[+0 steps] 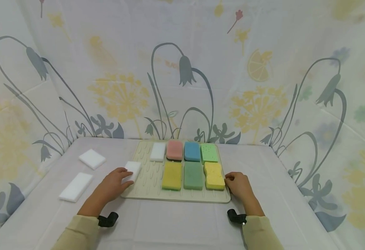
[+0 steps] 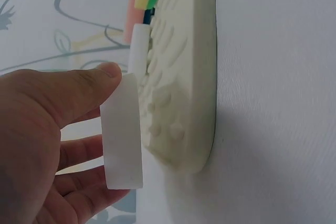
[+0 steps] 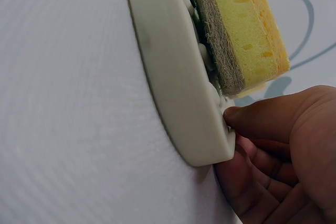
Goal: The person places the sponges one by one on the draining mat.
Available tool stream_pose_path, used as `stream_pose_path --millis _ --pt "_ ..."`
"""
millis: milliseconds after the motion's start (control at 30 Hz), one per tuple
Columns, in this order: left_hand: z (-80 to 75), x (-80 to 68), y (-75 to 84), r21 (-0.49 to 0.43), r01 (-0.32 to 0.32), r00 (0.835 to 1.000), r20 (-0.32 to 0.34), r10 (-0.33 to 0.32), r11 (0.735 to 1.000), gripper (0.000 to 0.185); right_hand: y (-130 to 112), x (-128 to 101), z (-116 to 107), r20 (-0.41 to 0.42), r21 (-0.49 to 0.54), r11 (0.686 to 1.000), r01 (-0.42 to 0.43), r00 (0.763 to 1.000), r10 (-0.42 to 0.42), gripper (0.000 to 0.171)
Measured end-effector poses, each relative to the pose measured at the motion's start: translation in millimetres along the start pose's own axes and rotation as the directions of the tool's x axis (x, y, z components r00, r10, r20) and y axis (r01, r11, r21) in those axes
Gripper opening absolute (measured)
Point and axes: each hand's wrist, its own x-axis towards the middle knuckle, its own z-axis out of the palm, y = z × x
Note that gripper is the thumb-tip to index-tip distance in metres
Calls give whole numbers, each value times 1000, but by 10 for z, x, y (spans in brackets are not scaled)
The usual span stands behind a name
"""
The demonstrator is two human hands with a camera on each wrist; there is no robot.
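A beige ribbed mat (image 1: 145,192) lies on the table with several sponges in two rows. The far row has a white sponge (image 1: 157,151), a pink one (image 1: 174,150), a blue one (image 1: 192,151) and a green one (image 1: 209,153). In the near row lie a yellow sponge (image 1: 171,175), a teal one (image 1: 193,175) and a wavy yellow sponge (image 1: 214,176). My left hand (image 1: 123,177) pinches a white sponge block (image 2: 122,135) between thumb and fingers at the mat's left edge (image 2: 184,87). My right hand (image 1: 230,179) grips the mat's near right corner (image 3: 178,93), thumb on the rim beside the yellow sponge (image 3: 247,30).
Two more white blocks lie on the white tablecloth to the left, one farther back (image 1: 92,159) and one nearer (image 1: 76,186). A floral cloth backdrop (image 1: 182,69) closes in the table at the back and both sides.
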Motion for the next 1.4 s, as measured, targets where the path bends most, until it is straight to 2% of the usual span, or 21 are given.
stream_pose_path --millis 233,967,1400 --pt "64 30 97 -23 38 999 -5 -38 999 41 14 13 17 -13 -8 1000 0 1000 0 27" --pt "210 118 458 -56 63 998 -15 -64 996 41 29 13 17 -15 -7 1000 11 1000 -11 27" --pt "334 198 615 -54 75 997 -29 -76 996 39 30 20 17 0 26 999 -35 999 35 30"
